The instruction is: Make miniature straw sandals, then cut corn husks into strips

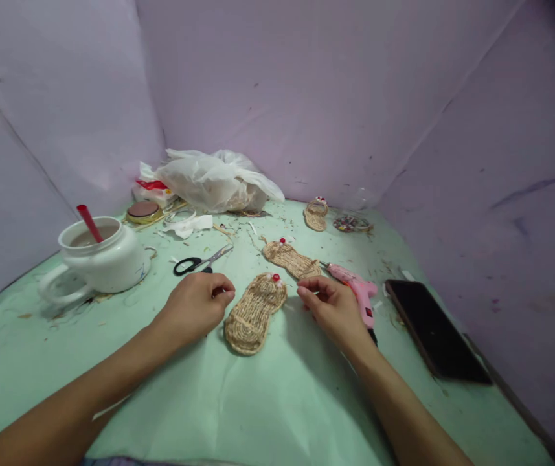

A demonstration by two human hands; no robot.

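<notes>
A small woven-twine slipper (252, 317), topped with a red bead and white beads, lies on the green tabletop between my hands. Just left of it is my left hand (199, 301), thumb and forefinger pinched together; anything between them is too small to make out. On the other side my right hand (328, 307) hovers near the beaded end, its fingertips closed in a pinch whose contents, if any, I cannot see. Behind lies a second twine slipper (294, 260) with a red bead. A pink glue gun (357, 288) rests past my right hand, its nozzle by that slipper.
Scissors (204, 261) lie beyond my left hand. A white mug (107, 259) with a red straw stands left, a phone (435, 330) right. Farther back are a plastic bag (214, 181), a small slipper (316, 215) and a bead container (352, 224). Walls enclose the table.
</notes>
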